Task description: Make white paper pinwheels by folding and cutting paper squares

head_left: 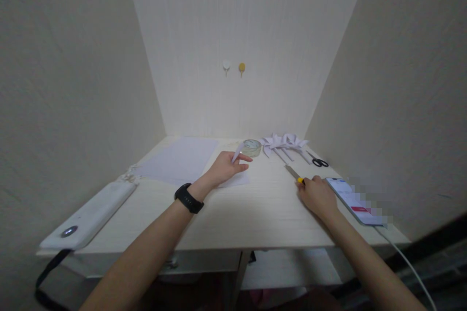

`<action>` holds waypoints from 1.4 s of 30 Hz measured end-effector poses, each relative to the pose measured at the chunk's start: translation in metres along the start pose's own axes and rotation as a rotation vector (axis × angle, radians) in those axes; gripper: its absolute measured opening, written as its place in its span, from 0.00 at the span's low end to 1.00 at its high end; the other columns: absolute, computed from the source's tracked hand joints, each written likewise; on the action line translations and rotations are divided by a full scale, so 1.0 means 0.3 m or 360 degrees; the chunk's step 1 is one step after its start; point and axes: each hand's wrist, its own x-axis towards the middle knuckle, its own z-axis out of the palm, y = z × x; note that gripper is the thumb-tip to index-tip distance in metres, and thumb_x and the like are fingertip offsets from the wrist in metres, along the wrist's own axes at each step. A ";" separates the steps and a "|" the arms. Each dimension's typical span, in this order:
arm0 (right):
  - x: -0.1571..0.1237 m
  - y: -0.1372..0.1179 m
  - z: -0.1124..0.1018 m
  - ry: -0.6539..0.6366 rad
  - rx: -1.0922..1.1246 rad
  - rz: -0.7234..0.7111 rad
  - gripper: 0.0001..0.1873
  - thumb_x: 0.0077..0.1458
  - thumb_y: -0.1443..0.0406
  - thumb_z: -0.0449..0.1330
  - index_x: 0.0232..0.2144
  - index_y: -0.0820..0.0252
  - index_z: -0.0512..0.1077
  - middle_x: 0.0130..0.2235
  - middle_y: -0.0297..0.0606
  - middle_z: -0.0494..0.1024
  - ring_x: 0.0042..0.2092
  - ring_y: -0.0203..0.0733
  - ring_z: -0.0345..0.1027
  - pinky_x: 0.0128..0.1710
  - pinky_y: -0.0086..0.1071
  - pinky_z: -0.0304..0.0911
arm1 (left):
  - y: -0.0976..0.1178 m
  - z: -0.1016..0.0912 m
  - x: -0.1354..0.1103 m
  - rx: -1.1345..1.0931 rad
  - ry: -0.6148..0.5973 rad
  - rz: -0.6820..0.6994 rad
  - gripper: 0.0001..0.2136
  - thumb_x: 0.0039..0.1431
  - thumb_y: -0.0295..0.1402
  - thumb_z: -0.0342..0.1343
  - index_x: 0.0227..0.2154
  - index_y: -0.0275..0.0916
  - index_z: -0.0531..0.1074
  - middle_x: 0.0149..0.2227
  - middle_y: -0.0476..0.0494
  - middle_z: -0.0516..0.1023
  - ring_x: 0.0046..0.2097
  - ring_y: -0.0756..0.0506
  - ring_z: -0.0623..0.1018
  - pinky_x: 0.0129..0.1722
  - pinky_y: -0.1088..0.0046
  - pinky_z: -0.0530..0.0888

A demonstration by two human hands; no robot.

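My left hand (228, 166), a black watch on its wrist, is at the middle of the table. A narrow white piece of paper (238, 151) rises from between its fingers, and another piece of white paper (237, 180) lies flat under the hand. My right hand (318, 195) is closed around a utility knife (294, 173) with a yellow and black handle; its blade lies close to the tabletop, pointing away to the left. Just beyond the left fingertips sits a roll of clear tape (252, 147).
Folded paper pinwheel-like shapes (286, 143) lie at the back right, beside black-handled scissors (320, 162). A phone (355, 201) with a cable is at the right edge. Large white sheets (178, 158) cover the back left, behind a white device (89, 216). Walls enclose three sides.
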 end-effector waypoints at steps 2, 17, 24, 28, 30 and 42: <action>0.000 0.004 0.007 -0.0005 -0.0001 -0.0006 0.24 0.65 0.59 0.45 0.41 0.68 0.78 0.40 0.56 0.74 0.46 0.57 0.71 0.41 0.40 0.62 | -0.006 -0.007 -0.022 0.0134 0.0062 -0.0009 0.14 0.50 0.34 0.61 0.39 0.34 0.80 0.19 0.58 0.52 0.23 0.54 0.55 0.25 0.74 0.52; 0.016 -0.026 -0.010 0.0203 0.0178 -0.0012 0.23 0.62 0.56 0.51 0.42 0.70 0.78 0.44 0.61 0.76 0.47 0.58 0.71 0.46 0.44 0.62 | -0.102 -0.016 -0.041 0.0466 0.0233 -0.0050 0.13 0.51 0.31 0.58 0.39 0.37 0.81 0.18 0.55 0.59 0.24 0.51 0.62 0.27 0.74 0.58; 0.068 -0.357 -0.090 -0.0058 0.2179 -0.0368 0.24 0.47 0.48 0.63 0.36 0.61 0.81 0.33 0.42 0.81 0.33 0.43 0.72 0.31 0.34 0.67 | -0.100 -0.003 -0.060 0.0164 0.0098 0.0022 0.13 0.49 0.35 0.61 0.37 0.37 0.81 0.19 0.56 0.57 0.24 0.52 0.59 0.27 0.74 0.57; 0.071 -0.456 -0.126 -0.0159 0.2511 -0.0296 0.21 0.37 0.51 0.69 0.28 0.62 0.81 0.26 0.39 0.79 0.28 0.37 0.69 0.25 0.28 0.63 | -0.108 -0.001 -0.059 0.0158 0.0087 0.0007 0.13 0.49 0.34 0.60 0.37 0.36 0.81 0.22 0.52 0.67 0.26 0.51 0.63 0.30 0.74 0.60; 0.068 -0.465 -0.126 -0.0124 0.2503 -0.0299 0.18 0.36 0.52 0.70 0.26 0.61 0.80 0.23 0.37 0.78 0.26 0.36 0.67 0.24 0.28 0.61 | -0.110 -0.003 -0.058 0.0181 0.0084 0.0000 0.12 0.49 0.33 0.60 0.37 0.37 0.81 0.22 0.53 0.67 0.26 0.51 0.63 0.30 0.74 0.60; 0.046 -0.469 -0.078 0.0293 0.2221 -0.0408 0.10 0.44 0.59 0.67 0.24 0.60 0.78 0.26 0.38 0.80 0.28 0.40 0.70 0.31 0.33 0.63 | -0.109 -0.001 -0.058 0.0251 0.0006 -0.0032 0.14 0.51 0.31 0.58 0.41 0.36 0.81 0.17 0.58 0.52 0.22 0.53 0.56 0.25 0.74 0.53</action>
